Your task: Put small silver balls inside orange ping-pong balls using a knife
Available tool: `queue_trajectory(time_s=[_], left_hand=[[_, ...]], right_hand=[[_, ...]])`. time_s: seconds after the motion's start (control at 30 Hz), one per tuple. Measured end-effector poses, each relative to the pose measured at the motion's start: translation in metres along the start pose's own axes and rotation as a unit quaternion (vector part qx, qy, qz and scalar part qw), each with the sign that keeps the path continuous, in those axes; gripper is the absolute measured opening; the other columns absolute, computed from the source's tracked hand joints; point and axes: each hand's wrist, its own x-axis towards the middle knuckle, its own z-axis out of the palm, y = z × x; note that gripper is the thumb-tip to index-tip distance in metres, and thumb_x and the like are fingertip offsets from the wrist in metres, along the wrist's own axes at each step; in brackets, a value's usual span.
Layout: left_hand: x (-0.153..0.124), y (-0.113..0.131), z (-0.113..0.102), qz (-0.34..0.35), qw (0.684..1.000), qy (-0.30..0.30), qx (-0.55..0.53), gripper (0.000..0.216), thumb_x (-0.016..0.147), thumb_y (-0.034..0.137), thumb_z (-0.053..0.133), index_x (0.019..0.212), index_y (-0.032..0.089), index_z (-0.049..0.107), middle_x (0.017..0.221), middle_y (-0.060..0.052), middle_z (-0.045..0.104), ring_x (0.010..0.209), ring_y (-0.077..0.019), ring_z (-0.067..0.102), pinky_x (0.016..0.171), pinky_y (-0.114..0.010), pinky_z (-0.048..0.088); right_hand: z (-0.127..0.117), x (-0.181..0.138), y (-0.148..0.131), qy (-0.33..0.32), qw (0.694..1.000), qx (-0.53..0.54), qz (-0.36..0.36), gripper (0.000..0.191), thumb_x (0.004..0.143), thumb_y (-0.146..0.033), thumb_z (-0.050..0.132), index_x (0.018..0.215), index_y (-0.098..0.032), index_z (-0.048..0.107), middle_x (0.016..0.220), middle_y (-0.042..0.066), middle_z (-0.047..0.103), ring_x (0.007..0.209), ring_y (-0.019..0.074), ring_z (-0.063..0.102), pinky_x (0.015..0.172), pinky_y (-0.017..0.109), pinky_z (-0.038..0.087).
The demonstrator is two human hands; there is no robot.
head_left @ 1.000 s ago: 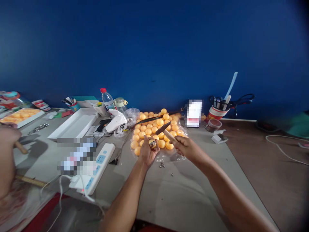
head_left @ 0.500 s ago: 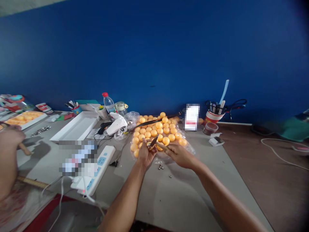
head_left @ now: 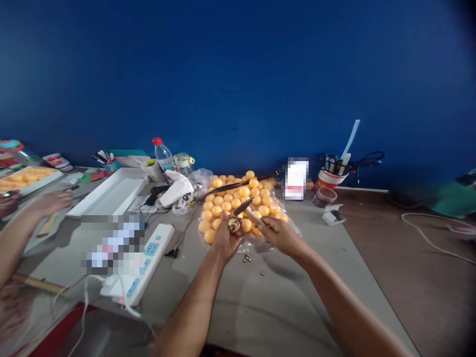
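Observation:
My left hand (head_left: 227, 239) is closed around a small yellowish ball (head_left: 234, 226) with shiny metal on its upper side. My right hand (head_left: 279, 233) grips the pale wooden handle of a small hammer (head_left: 243, 206). The hammer's dark, tapered head is just above and beside the ball, and I cannot tell whether they touch. Behind both hands, many orange balls (head_left: 226, 206) lie in a clear plastic bag (head_left: 293, 229). Several small steel balls (head_left: 247, 258) rest on the grey table in front of my hands.
To the left are a power strip (head_left: 148, 263), a white tray (head_left: 107, 198), a glue gun (head_left: 174, 191) and a bottle (head_left: 163, 153). A co-worker's hand (head_left: 55, 202) is at far left. A lit screen (head_left: 296, 179), tool cup (head_left: 329, 179) and small box (head_left: 333, 216) stand right.
The hammer head has lifted up and right from the ball, uncovering its shiny top. The view has shifted slightly, and the co-worker's hand at far left has moved right.

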Motion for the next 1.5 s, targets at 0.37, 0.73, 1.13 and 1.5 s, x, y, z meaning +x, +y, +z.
queue_trajectory(time_s=[0.37, 0.73, 1.13, 1.5], left_hand=[[0.003, 0.006, -0.006, 0.036, 0.998, 0.033, -0.049, 0.031, 0.082, 0.043, 0.066, 0.077, 0.013, 0.061, 0.067, -0.003, 0.062, 0.05, -0.0095, 0.052, 0.048, -0.022, 0.044], [0.006, 0.002, -0.003, 0.031, 0.997, 0.072, -0.025, 0.018, 0.078, 0.03, 0.068, 0.077, 0.014, 0.06, 0.071, -0.004, 0.066, 0.06, -0.0139, 0.062, 0.054, -0.025, 0.05], [0.005, 0.003, -0.002, 0.044, 0.997, 0.05, 0.032, 0.025, 0.073, 0.036, 0.071, 0.075, 0.015, 0.058, 0.065, 0.0, 0.06, 0.045, -0.0072, 0.049, 0.046, -0.02, 0.039], [0.007, 0.001, -0.004, 0.051, 0.997, 0.034, 0.049, 0.023, 0.073, 0.035, 0.069, 0.075, 0.014, 0.059, 0.068, -0.001, 0.06, 0.049, -0.0078, 0.05, 0.049, -0.02, 0.039]], right_hand=[[0.009, 0.009, 0.021, 0.032, 0.992, -0.122, -0.019, 0.022, 0.087, -0.027, 0.047, 0.068, -0.018, 0.055, 0.071, 0.003, 0.062, 0.065, 0.014, 0.053, 0.059, 0.025, 0.035], [0.002, 0.009, 0.034, 0.024, 0.982, -0.186, -0.023, 0.012, 0.082, -0.021, 0.055, 0.092, -0.019, 0.062, 0.094, 0.006, 0.067, 0.084, 0.0179, 0.059, 0.071, 0.025, 0.039], [0.009, 0.009, 0.045, 0.05, 0.951, -0.305, 0.004, 0.04, 0.088, -0.026, 0.05, 0.127, -0.014, 0.05, 0.117, 0.014, 0.063, 0.095, 0.0255, 0.062, 0.077, 0.03, 0.043], [0.018, 0.01, 0.045, 0.094, 0.945, -0.312, 0.023, 0.048, 0.09, -0.027, 0.047, 0.136, -0.014, 0.044, 0.125, 0.017, 0.057, 0.099, 0.0278, 0.061, 0.082, 0.034, 0.045]])
